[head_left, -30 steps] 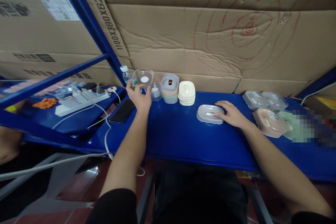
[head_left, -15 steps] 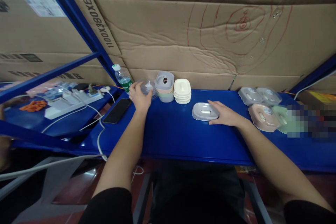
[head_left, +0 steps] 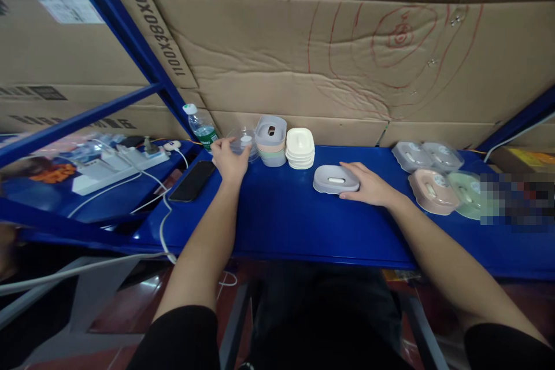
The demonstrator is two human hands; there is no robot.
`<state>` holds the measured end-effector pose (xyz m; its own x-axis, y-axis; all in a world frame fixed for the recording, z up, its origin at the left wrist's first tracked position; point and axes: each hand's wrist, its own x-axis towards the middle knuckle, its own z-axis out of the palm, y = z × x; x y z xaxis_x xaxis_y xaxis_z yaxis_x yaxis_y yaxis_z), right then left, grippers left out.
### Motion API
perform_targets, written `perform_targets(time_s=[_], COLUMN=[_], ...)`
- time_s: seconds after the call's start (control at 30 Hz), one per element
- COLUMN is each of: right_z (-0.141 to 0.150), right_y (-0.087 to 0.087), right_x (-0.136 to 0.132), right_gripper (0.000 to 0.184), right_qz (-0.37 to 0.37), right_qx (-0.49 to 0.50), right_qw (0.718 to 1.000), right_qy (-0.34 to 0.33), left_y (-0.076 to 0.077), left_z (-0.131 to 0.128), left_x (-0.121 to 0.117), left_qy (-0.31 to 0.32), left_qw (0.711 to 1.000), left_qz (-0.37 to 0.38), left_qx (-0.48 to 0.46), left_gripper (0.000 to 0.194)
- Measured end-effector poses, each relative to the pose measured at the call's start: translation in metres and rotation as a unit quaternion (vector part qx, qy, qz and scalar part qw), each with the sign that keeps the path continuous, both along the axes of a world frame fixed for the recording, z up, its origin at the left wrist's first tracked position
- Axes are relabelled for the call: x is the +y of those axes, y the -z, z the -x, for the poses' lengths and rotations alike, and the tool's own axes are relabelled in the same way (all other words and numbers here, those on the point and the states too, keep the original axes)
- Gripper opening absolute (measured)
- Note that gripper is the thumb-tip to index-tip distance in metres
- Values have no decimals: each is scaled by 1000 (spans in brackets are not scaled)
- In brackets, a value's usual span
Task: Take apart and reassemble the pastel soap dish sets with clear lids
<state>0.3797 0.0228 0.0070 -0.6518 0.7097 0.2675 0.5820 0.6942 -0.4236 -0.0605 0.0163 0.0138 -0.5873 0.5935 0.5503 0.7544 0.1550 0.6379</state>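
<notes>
My right hand (head_left: 366, 184) grips the right end of a grey soap dish (head_left: 326, 178), thumb at the front and fingers behind. The dish has rounded corners and a pale slot in its middle; it is tilted slightly, close to the blue tabletop. At the back left, my left hand (head_left: 229, 161) has its thumb and fingers round the near edge of a clear plastic lid (head_left: 245, 137) among other clear lids. Some fingertips are hidden there. Beside the lids stand a stack of grey, pink and green trays (head_left: 272, 133) and a stack of cream trays (head_left: 300, 141).
A water bottle (head_left: 202, 127) and a black phone (head_left: 193, 181) lie left of my left hand. Several lidded dishes, including a pink dish (head_left: 433, 192), sit at the right. A white power strip (head_left: 117, 170) and cables are beyond the blue frame. Cardboard (head_left: 260, 58) walls the back.
My right hand has shifted the grey dish slightly left and tipped it a little. My left hand stays at the clear lids, nearly unmoved.
</notes>
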Motion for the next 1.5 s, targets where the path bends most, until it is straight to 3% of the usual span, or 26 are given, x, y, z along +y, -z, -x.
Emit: perform_targets(time_s=[0.27,0.4,0.5,0.57,0.63,0.7,0.8,0.87,0.97,1.13,1.37,1.5], right_z=[2,4,7,9,10,12,15,19,28,39,39,46], right_y=[-1,-3,-4,-4,-3,-3,-2,-3,-4,-5,3,10], right_x=[1,-1,-4,-5,-6,-6,-8,-11,-18,-26,-20,-18], right_gripper=[91,90,85,82,80,79,82,87,94,103,117,108], right_qz=[-39,-64,-76,-84,-93,-102,-114,-123,-135,-136,-15,62], right_qx=[39,59,72,81,92,107,134,149,164,206,268,223], right_qw=[998,996,994,993,991,989,984,981,976,968,963,972], right_qy=[-9,-19,-18,-11,-4,-6,-23,-32,-46,-52,-32,-41], left_y=[-3,-2,-3,-5,-5,-5,-3,0,6,13,14,21], left_z=[-2,-2,-3,-7,-18,-39,-86,-116,-140,-134,-132,-137], left_x=[1,1,0,-3,-8,-15,-29,-36,-40,-40,-37,-34], left_qy=[21,10,-11,-2,58,181,413,499,553,592,602,610], left_qw=[999,999,999,995,979,946,863,815,790,780,791,791], left_qz=[17,27,-17,-95,-182,-229,-155,-79,25,136,100,22], left_qx=[-42,-45,-34,10,75,144,246,284,264,148,35,-43], left_gripper=[41,49,60,60,55,49,46,62,89,119,115,113])
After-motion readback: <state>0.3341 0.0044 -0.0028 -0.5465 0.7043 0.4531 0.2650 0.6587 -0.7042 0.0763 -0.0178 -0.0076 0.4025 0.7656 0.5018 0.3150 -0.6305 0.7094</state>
